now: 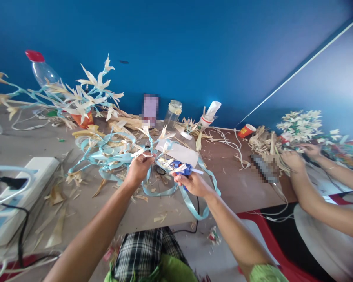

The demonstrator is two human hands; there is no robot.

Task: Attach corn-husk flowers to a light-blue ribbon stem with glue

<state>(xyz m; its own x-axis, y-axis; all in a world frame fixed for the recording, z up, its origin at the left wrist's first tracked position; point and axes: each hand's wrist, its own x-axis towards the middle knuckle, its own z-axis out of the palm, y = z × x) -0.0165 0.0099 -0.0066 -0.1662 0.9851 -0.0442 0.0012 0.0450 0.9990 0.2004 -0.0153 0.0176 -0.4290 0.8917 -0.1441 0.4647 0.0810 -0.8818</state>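
Note:
My left hand [139, 169] is closed around a flower stem [151, 145] wrapped in light blue, with pale husk petals spreading above the fingers. In my right hand [195, 184] is a blue glue gun [184, 168]; a whitish glue stick [197, 171] juts from its rear. The gun's front points towards the left hand, and pale husk pieces partly hide it. Light blue ribbon [191, 204] loops below and around the right hand. Behind both hands a pale flat card [182, 152] lies on the table. Other blue-wrapped stems [90, 158] lie tangled to the left.
A power strip [41, 168] with cables occupies the left front. Along the wall stand husk flowers [97, 82], a red-capped bottle [44, 70], a clear jar [173, 111] and paper cups [246, 131]. At right, another person's hands [294, 161] work near white flowers [300, 125]. Husk scraps litter the table.

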